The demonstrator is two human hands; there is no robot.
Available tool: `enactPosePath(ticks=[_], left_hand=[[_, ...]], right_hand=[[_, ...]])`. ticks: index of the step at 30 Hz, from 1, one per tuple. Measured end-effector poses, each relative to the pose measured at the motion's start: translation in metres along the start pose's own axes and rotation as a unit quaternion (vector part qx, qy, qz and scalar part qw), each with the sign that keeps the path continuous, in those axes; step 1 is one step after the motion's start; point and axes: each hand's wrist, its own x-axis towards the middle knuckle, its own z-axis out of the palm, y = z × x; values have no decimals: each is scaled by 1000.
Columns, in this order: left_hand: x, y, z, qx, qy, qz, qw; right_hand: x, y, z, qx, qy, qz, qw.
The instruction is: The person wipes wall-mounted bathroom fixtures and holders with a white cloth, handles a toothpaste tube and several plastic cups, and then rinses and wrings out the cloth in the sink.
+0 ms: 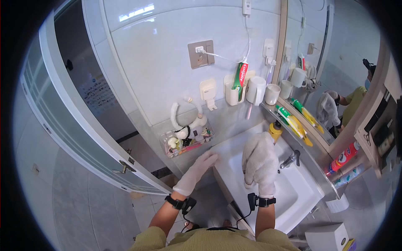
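Observation:
Both my hands wear thin white gloves. My left hand is stretched out at the left front corner of the white sink, its fingers extended and holding nothing. Whether the fingertips touch the sink rim cannot be told. Over the left part of the basin, my right hand holds a greyish-white cloth, which hides most of its fingers. Just beyond the cloth stands a yellow pump bottle, partly covered by it. A chrome faucet is to the right of the cloth.
A clear wall basket with small items hangs left of the sink. Toothpaste and cups line the wall. Yellow-green tubes lie on the ledge under the mirror. A door stands ajar at left; a white bin sits lower right.

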Motion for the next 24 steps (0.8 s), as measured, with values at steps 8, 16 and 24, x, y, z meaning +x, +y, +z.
enactPosePath(ticks=[8, 16, 24], left_hand=[[110, 103, 43, -224, 51, 98, 968], [183, 151, 31, -338, 103, -2, 935], [215, 122, 26, -319, 133, 60, 937]], right_hand=[[-5, -10, -34, -56, -71, 37, 995], [-3, 2, -32, -282, -192, 61, 938], [-3, -53, 25, -616, -119, 37, 778]])
